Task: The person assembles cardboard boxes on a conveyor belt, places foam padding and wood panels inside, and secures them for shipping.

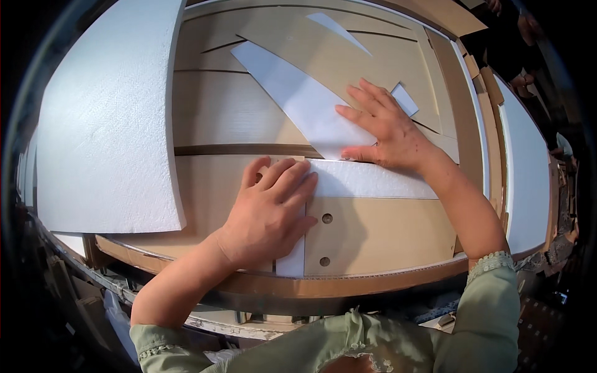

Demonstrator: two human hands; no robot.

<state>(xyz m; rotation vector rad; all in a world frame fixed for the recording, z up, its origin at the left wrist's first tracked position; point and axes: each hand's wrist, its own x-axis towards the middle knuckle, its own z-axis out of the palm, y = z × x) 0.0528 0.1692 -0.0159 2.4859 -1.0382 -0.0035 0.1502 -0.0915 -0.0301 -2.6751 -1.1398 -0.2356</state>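
Large white foam sheet [106, 118] is laid over the left part of a cardboard carton [373, 286], its lower right corner near the left hand. Beneath, pale wood-grain panels [230, 112] are packed flat in the carton; the nearest panel [385, 236] shows two round drilled holes. A second white foam sheet [528, 174] lines the right side.

A white foam strip [373, 180] lies crosswise over the panels, between the two hands. Above it a long white paper sheet [292, 93] lies slanted, its lower end under the right hand.

Left hand [267, 217]: flat, palm down, fingers together, pressed on the left end of the foam strip; nothing is clamped. Right hand [385, 130]: flat, fingers spread, pressed on the paper sheet just above the strip's upper edge; nothing is gripped.

Judgement: the strip is being seated against the panel edge. Pressure is best kept even and light, since foam dents and snaps easily. The strip's long edge should be kept parallel to the dark gap [249, 150] between panels. The paper is best held flat, so it is not creased.
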